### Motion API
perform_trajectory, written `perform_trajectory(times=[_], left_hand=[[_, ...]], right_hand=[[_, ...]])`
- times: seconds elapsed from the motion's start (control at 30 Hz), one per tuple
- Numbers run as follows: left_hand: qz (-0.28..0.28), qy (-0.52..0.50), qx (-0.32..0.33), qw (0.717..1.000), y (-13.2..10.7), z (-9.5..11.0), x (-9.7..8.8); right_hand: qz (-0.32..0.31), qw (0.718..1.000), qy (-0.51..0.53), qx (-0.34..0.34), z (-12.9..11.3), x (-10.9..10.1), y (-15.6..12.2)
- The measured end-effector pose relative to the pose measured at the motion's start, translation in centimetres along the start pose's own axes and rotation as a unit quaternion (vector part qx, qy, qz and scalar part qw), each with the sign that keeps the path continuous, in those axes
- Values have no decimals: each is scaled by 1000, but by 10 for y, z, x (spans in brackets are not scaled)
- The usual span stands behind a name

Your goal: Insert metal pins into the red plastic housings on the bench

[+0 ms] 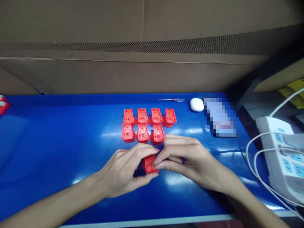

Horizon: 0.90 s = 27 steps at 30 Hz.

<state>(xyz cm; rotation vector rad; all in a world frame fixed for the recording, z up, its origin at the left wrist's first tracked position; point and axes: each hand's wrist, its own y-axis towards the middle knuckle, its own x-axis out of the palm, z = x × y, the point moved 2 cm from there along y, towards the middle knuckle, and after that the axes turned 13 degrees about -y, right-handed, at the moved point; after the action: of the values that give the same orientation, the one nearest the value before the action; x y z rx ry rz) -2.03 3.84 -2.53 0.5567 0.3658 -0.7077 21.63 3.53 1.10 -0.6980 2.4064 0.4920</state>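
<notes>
A small red plastic part (149, 164) is pinched between the thumb and fingers of my left hand (123, 172), just above the blue table (59, 152). My right hand (187, 160) meets it from the right, with fingertips closed against the part's right face. Whether something tiny sits between those fingertips is unclear. Just beyond my hands, several matching red parts (147, 125) stand in two neat rows.
A thin screwdriver (171, 100) and a white oval object (197, 104) lie at the table's far edge. A white power strip (283, 155) with white cables (255, 164) sits at the right. More red parts (3, 104) show at far left. A cardboard wall (142, 69) stands behind.
</notes>
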Motion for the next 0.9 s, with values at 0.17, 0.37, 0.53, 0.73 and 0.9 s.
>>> perform_trajectory(times=[0.17,0.37,0.53,0.73,0.9], left_hand=[[-4,-6,-1,1000,0,0,0],[-5,-9,-4,1000,-1,-1,0],[-10,-22,-14,1000,-1,-2,-1],[-9,-19,-20,1000,-2,-3,0],[19,-7,-49,999,-7,-5,3]], right_hand=[[-51,997,44,27,-3,-3,0],[-77,990,100,54,-3,-3,-1],[-58,993,72,80,0,0,-1],[-6,997,41,63,1,3,1],[-19,992,81,92,2,2,-2]])
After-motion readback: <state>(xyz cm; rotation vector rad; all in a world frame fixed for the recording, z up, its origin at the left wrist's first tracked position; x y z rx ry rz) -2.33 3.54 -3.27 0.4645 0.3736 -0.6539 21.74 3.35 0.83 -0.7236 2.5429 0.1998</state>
